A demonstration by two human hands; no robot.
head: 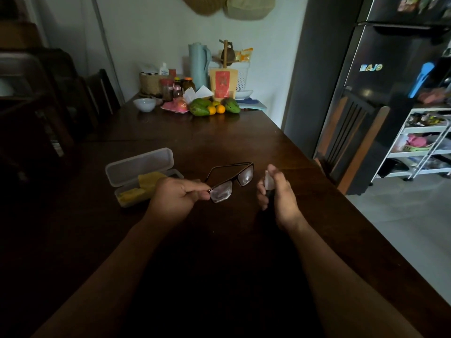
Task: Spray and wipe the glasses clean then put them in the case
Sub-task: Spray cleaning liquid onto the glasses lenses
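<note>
At your far left on the dark wooden table (244,142) sits the clear plastic case (136,174), lid tipped open toward the back, with a yellow cloth (144,186) folded inside its tray. Just to the right of it, partly covering the case's near corner, is your left hand (175,196). Its fingers (195,192) are pinched narrow on the outer edge of the nearer lens of the glasses (230,181), holding them up above the table. The dark frame has its temple arms unfolded and pointing away from you, and both lenses look pale and hazy.

A little further right, apart from the glasses, your right hand (275,191) is curled closed around a small spray bottle (268,180). Only the bottle's pale top shows above your grip, with your thumb resting on it; the rest is hidden in the fist, and which way the nozzle faces cannot be told.

At the far end of the table lie green and orange fruit (212,108) beside a white bowl (144,104) and assorted jars. At the right table edge stands a wooden chair (351,140).
</note>
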